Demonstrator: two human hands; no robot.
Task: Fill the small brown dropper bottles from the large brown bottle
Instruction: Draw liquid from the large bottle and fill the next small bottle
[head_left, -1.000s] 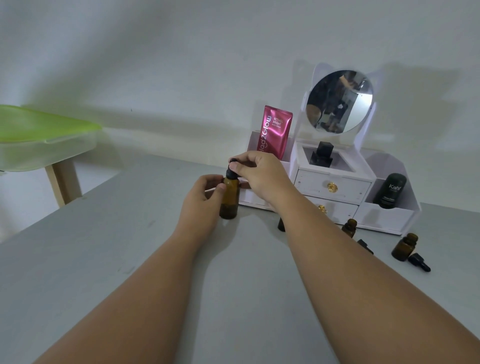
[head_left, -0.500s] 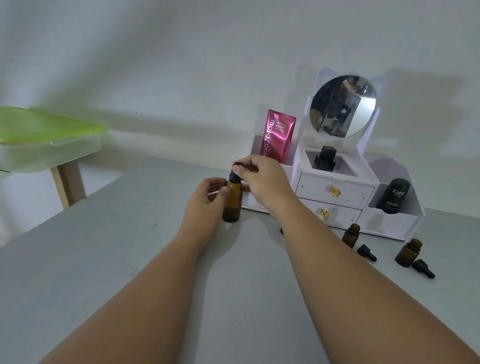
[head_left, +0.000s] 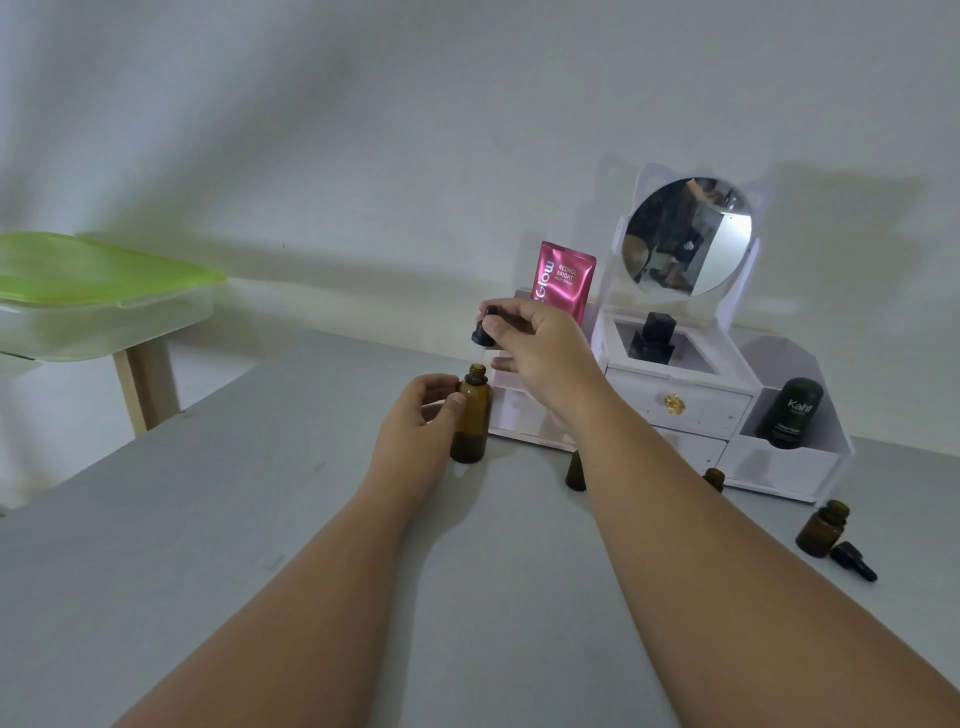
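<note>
Change since half a second ago: the black dropper cap (head_left: 483, 330) is off the neck of the large brown bottle (head_left: 471, 422) where it was seated, and now sits raised just above the open mouth, its thin glass pipette reaching down toward the mouth. Right hand (head_left: 540, 349): grip closed on the cap, pinched between thumb and fingertips. Left hand (head_left: 420, 415): fingers and thumb curled round the bottle's shoulder and body, same hold as before. The bottle stands upright on the grey desk (head_left: 208, 519), in front of the left end of the white organiser (head_left: 779, 470). Its glass is too dark to read a liquid level. Small brown dropper bottles, all upright and uncapped on the desk: one (head_left: 575, 472) half hidden behind the right forearm, one (head_left: 715, 478) just showing past the forearm near the organiser's front, one (head_left: 824, 528) further right with a loose black dropper cap (head_left: 855, 561) lying on its side just beside it. A second loose cap seen earlier near the middle bottle is now covered by the forearm. Contents of the small bottles cannot be told. Organiser: a pink sachet (head_left: 564, 280) stands in the left rear compartment, a black square-topped object (head_left: 652, 338) sits in the centre tray under the round mirror (head_left: 687, 236), and a dark tube marked Kahf (head_left: 789, 413) leans in the right compartment; two drawers below are closed. At far left is a clear box with a green lid (head_left: 104, 280).
</note>
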